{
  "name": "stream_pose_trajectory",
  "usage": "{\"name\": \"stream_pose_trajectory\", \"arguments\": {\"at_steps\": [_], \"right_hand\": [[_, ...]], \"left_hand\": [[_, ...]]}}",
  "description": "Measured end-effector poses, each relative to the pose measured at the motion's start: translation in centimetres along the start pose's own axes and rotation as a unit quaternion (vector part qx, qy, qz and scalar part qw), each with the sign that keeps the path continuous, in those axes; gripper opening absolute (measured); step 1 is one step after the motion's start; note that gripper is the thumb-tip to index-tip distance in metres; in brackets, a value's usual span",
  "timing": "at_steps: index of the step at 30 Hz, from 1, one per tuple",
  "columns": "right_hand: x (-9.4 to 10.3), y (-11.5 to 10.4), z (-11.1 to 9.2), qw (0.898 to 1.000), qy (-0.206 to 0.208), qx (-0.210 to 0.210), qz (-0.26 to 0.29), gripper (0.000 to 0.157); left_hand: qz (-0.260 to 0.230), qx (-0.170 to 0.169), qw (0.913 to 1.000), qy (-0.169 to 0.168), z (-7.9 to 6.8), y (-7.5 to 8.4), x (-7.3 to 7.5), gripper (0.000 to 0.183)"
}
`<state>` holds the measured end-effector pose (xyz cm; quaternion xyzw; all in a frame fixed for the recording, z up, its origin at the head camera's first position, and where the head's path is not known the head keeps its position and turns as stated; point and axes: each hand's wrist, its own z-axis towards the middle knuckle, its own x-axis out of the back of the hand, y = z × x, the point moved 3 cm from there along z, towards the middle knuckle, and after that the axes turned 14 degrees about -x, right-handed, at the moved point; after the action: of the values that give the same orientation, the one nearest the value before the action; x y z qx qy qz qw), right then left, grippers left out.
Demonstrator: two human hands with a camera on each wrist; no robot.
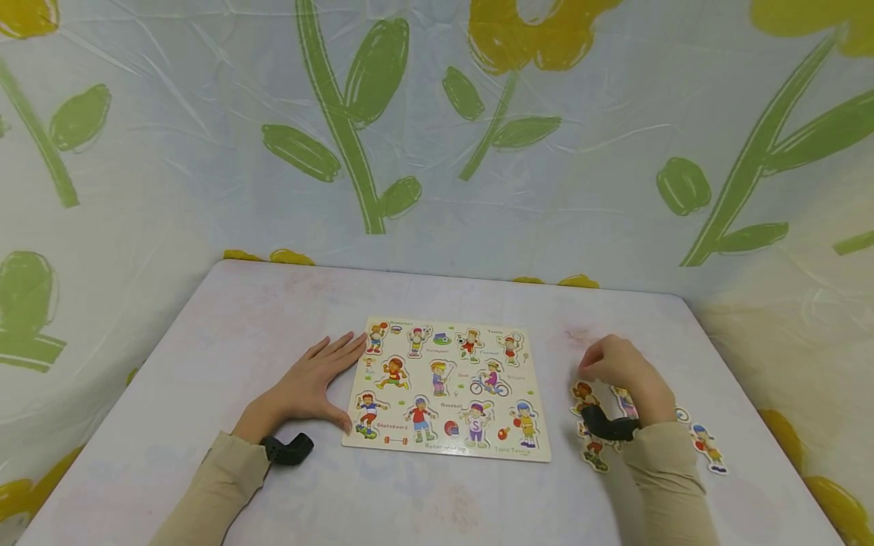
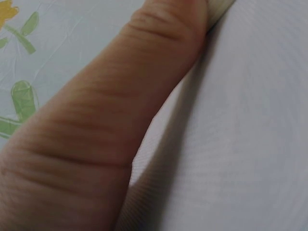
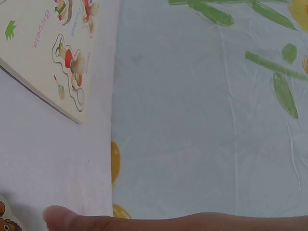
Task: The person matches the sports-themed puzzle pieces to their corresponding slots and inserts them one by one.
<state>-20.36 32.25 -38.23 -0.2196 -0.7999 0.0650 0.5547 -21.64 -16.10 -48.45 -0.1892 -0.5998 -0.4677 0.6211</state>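
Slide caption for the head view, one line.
Left hand at the left edge of a sports puzzle board, right hand near loose figure pieces.

Table (image 1: 287, 303), pale, with faint pinkish blotches; its far edge meets a wrinkled backdrop sheet (image 1: 587, 189) that rises behind it and extends down both sides. The sheet is whitish to pale blue-grey, creased, and printed with yellow flowers (image 1: 570, 42), thick green stems (image 1: 348, 144) and rounded leaves (image 1: 378, 72). Yellow patches (image 1: 291, 257) show just beyond the table's far edge. Both wrist views include portions of this print.
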Motion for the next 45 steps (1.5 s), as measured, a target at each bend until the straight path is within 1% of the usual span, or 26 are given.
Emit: {"name": "stream_pose_trajectory", "arguments": {"at_steps": [5,9,12,17,25,32,38,45], "right_hand": [[-0.3,0.7,-0.1,0.998,-0.044,-0.037,-0.005,0.011],[-0.8,1.0,-0.1,0.995,-0.085,-0.05,0.005,0.008],[-1.2,1.2,0.0,0.994,-0.101,-0.048,0.009,0.005],[-1.5,1.3,0.3,0.994,-0.099,-0.047,0.002,0.005],[-1.5,1.2,0.6,0.996,-0.086,-0.039,-0.009,0.005],[-1.2,0.9,0.4,0.995,-0.082,-0.052,-0.016,0.007],[-1.0,0.3,0.1,0.996,-0.08,-0.036,-0.017,0.008],[-0.9,-0.8,-0.4,0.997,-0.07,-0.019,-0.012,0.007]], "left_hand": [[0.005,-0.003,1.0,0.007,0.0,0.1,0.0,0.14],[0.004,-0.006,0.9999,0.014,0.0,0.3,0.2,0.139],[0.001,-0.006,0.9999,0.014,0.0,0.4,0.2,0.139],[-0.002,-0.002,1.0,0.009,0.1,0.4,0.2,0.139],[0.002,-0.008,0.9998,0.015,0.0,0.3,0.1,0.139],[-0.004,-0.004,0.9999,0.013,0.0,0.4,0.2,0.139],[0.001,-0.004,0.9999,0.016,0.0,0.3,0.1,0.139],[0.001,-0.001,1.0,0.009,0.0,0.2,-0.1,0.139]]}}
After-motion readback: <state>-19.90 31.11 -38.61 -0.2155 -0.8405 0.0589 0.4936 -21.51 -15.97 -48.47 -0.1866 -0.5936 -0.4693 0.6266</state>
